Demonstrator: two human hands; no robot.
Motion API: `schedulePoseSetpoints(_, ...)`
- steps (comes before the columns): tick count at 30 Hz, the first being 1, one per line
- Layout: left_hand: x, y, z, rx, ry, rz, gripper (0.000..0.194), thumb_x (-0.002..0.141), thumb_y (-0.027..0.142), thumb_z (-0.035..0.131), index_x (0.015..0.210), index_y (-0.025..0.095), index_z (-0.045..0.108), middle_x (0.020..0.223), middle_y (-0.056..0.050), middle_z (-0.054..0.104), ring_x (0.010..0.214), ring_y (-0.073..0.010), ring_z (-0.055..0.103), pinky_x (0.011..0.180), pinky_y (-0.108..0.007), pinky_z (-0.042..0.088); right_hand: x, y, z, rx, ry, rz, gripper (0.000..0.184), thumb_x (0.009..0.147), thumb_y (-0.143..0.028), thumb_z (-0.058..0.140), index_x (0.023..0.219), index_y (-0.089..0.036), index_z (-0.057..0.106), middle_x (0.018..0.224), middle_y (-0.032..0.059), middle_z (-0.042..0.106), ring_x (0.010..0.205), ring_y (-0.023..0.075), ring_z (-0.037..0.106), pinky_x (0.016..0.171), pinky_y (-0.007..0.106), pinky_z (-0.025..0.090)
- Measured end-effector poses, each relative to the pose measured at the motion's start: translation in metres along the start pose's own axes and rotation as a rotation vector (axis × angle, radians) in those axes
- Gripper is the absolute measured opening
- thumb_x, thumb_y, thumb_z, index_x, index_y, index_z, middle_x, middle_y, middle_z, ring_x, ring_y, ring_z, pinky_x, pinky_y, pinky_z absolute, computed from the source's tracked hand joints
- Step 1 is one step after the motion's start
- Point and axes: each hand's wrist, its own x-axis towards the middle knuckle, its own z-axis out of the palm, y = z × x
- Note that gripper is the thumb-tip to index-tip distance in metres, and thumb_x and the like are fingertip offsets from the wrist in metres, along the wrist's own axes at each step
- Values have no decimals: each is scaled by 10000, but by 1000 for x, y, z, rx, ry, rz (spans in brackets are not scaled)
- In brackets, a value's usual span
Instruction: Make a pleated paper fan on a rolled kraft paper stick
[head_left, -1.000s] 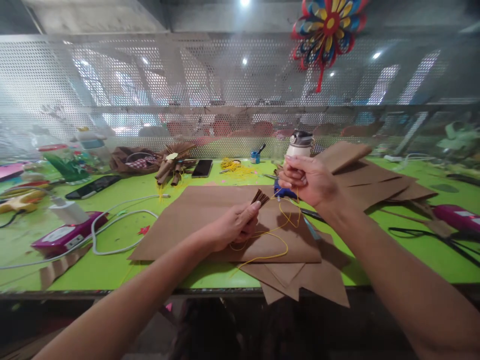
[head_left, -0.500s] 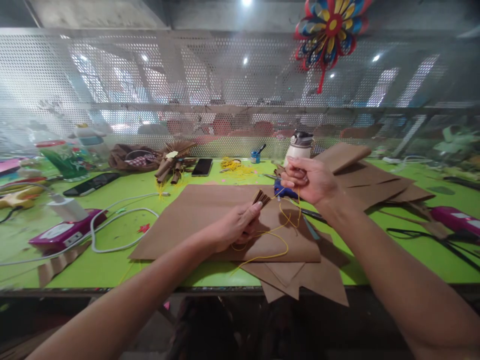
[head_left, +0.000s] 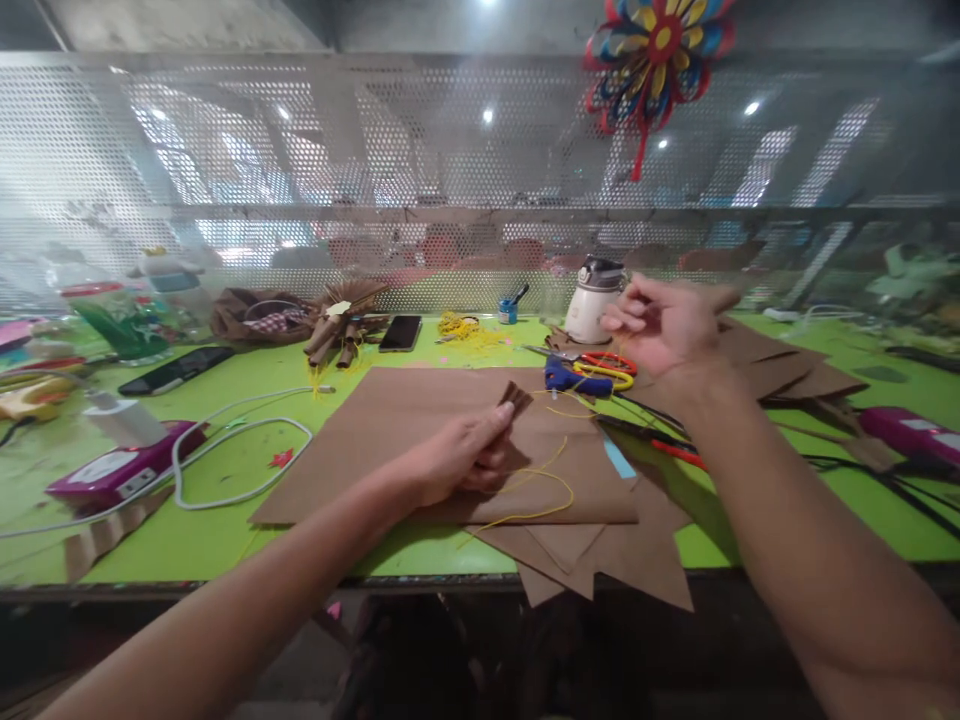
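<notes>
My left hand (head_left: 469, 455) is closed around a small pleated bundle of brown paper (head_left: 517, 397), whose folded end sticks up past the thumb. Raised to the right, my right hand (head_left: 667, 325) pinches a thin yellow string (head_left: 574, 415) that runs from the paper bundle; its upper stretch is faint. A loose loop of the string lies below on a large brown paper sheet (head_left: 390, 430). Beneath and left of my right hand are a blue glue gun (head_left: 574, 379) and scissors with orange and yellow handles (head_left: 611, 365).
A white bottle (head_left: 589, 310) stands behind the scissors. Brown paper sheets (head_left: 780, 365) are stacked at right. On the left are a purple power strip (head_left: 124, 465), a white cable (head_left: 225, 503) and a phone (head_left: 176, 370). Rolled paper pieces (head_left: 330, 340) and yellow string (head_left: 457, 325) lie behind.
My right hand has moved up and to the right, drawing the string away from the bundle and uncovering the scissors. My left hand stays nearly in place with the pleated paper.
</notes>
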Motion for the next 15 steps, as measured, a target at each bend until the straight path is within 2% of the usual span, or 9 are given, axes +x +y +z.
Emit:
schedulePoseSetpoints(2,0,7,-4,-94,29,68,339,904,468,407,730,177,417,526,92,232,379,-37,173,342,-149,131,-1,11,7,-77,-6,3,255,798,-292,549,573,-199,474,526,-48,415,466,82,409,613,288,452)
schedulePoseSetpoints(5,-2,19,-13,-213,97,175,268,902,416,437,811,166,477,526,78,306,377,-45,272,345,-150,208,-2,29,12,-231,-53,28,232,760,-369,567,610,-191,554,636,6,566,629,135,566,732,339,482)
schedulePoseSetpoints(8,-5,30,-22,-308,226,242,195,898,320,461,812,150,498,527,51,389,420,-64,408,366,-149,296,-3,45,10,-439,-115,59,205,670,-365,664,613,-173,623,700,62,643,768,215,602,795,387,462)
schedulePoseSetpoints(10,-8,35,-26,-368,317,287,161,901,249,447,796,140,502,550,22,461,480,-88,503,435,-174,406,-2,50,8,-785,-66,-67,154,632,-301,694,576,-178,622,721,78,659,837,254,591,844,412,430)
schedulePoseSetpoints(12,-10,40,-29,-411,393,349,162,903,211,435,783,132,511,601,-17,540,567,-126,592,561,-243,506,-4,50,9,-1143,75,-313,180,667,-266,653,522,-191,578,787,106,669,910,282,571,887,432,398)
schedulePoseSetpoints(14,-11,42,-30,-434,467,421,165,901,200,441,774,129,518,642,-46,589,645,-168,646,660,-309,541,-11,48,18,-1255,187,-507,258,729,-275,595,489,-202,531,846,129,669,930,287,564,895,441,390)
schedulePoseSetpoints(15,-11,43,-30,-444,502,452,164,901,196,444,770,129,516,646,-51,600,669,-183,659,682,-327,546,-16,47,26,-1210,184,-527,275,754,-289,580,496,-205,532,848,127,669,909,277,570,881,435,401)
